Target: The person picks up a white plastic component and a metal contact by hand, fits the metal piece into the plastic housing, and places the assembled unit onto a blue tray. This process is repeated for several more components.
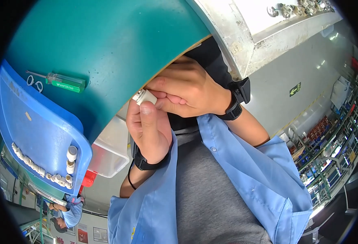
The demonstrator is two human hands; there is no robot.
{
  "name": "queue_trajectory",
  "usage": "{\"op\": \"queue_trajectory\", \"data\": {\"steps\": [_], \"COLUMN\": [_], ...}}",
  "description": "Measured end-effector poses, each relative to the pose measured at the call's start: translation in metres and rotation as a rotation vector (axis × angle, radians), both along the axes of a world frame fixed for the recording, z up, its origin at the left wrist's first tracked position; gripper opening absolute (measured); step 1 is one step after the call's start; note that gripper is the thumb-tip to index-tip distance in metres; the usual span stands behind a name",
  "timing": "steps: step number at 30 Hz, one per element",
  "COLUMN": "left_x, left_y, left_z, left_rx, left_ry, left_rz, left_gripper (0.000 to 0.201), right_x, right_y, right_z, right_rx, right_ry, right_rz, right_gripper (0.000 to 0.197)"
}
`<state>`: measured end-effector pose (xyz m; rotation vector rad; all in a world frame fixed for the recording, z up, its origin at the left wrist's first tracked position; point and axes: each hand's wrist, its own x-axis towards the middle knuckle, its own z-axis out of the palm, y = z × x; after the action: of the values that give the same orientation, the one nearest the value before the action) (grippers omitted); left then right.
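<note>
Your left hand (151,129) pinches the small white blocky plastic fitting (147,97) at its twelve o'clock, metal end (136,97) toward nine, your right hand (187,87) close at three, its grip impossible to tell.

Printed in white, with a small mark before the letters, along the green handle (70,83) of a screwdriver (56,79) on the tabletop (101,36). Marked with a pale arrow on a dark-green floor sign (295,89). Lettered in red near posters (82,234) on the far wall, too small to read.
</note>
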<state>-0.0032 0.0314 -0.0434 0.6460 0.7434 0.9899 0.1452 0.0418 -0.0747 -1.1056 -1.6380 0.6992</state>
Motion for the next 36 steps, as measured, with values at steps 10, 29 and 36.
{"op": "queue_trajectory", "data": {"steps": [10,29,36], "left_x": [-0.005,0.0,-0.002], "left_y": [-0.001,0.003,0.015], "left_z": [-0.006,0.005,0.004], "left_rx": [0.011,0.079,0.116], "left_ry": [0.123,0.101,0.065], "left_rz": [0.044,-0.093,-0.119], "left_gripper": [0.034,0.038,0.04], "right_x": [0.002,0.002,0.001], "right_y": [0.005,-0.007,0.001], "right_z": [-0.01,-0.008,-0.008], "right_rx": [0.022,0.036,0.103], "right_ry": [-0.01,-0.032,-0.064], "right_rz": [0.019,-0.03,-0.076], "right_gripper": [0.038,0.041,0.04]}}
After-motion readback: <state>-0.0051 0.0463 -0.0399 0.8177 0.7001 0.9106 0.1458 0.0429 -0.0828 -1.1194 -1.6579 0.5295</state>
